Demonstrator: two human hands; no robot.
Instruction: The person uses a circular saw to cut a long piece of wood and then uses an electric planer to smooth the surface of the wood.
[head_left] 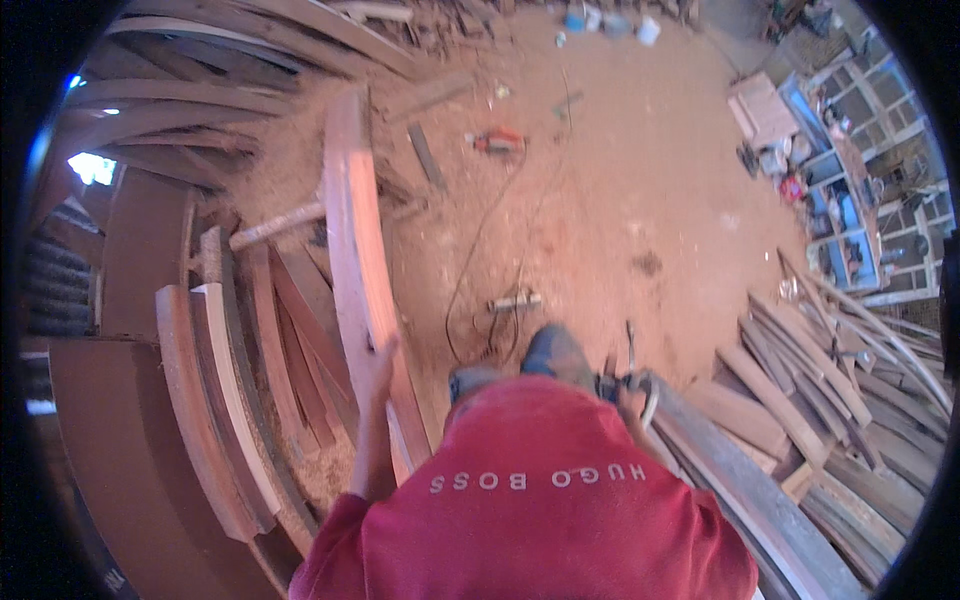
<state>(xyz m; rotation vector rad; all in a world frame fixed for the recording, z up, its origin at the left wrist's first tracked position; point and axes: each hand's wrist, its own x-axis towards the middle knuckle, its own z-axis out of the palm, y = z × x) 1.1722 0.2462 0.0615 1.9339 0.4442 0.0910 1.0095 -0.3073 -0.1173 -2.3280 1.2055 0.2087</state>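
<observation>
A long, slightly curved wooden plank (358, 230), with a bright reddish edge, runs away from me on my left. My left hand (378, 375) rests around its near part, its fingers against the wood. At my right side, my right hand (632, 402) is closed on a tool with a pale curved part (650, 405). A thin metal rod (630, 342) sticks up just beyond that hand. The tool's kind is unclear, being small and partly covered by the hand and my red shirt.
Curved boards (205, 400) stand and lie on the left. More timber (790, 380) is piled at right, near a long grey beam (755, 480). An orange power tool (497, 140) lies on the dusty floor with its cord. A blue shelf unit (838, 215) stands far right.
</observation>
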